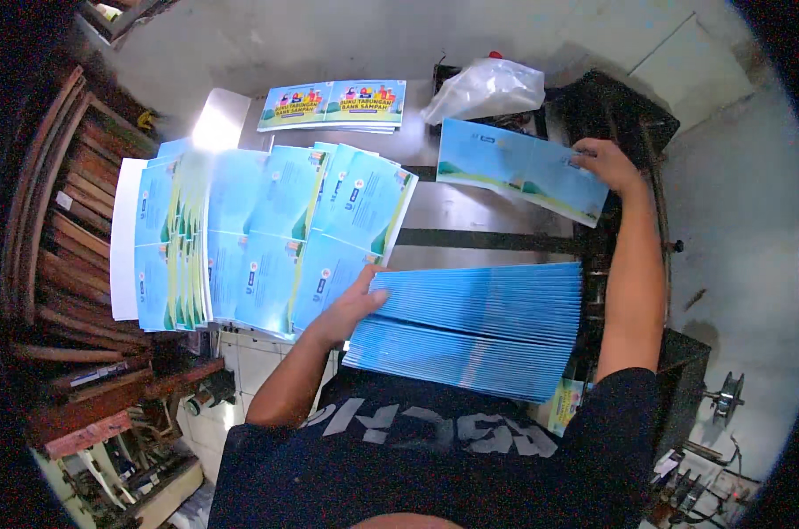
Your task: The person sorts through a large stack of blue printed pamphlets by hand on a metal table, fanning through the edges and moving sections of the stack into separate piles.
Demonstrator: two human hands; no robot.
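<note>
My right hand (604,166) grips the right edge of a blue printed booklet (518,169) with its fingers closed. The booklet is wide, with a green landscape along its lower side, and is tilted over the far right of the table. Nearer to me lies a fanned row of blue booklets (466,331), overlapping so that mostly their edges show. My left hand (355,309) is closed on the left edge of that row, thumb on top; some of its fingers are hidden. Just left of this hand spread overlapping blue printed sheets (276,234).
A small stack of yellow-and-blue booklets (333,106) lies at the far side. Beside it on the right is a clear plastic bag (492,88). A wooden rack (73,238) stands at the left, and a dark machine part (726,397) at the lower right.
</note>
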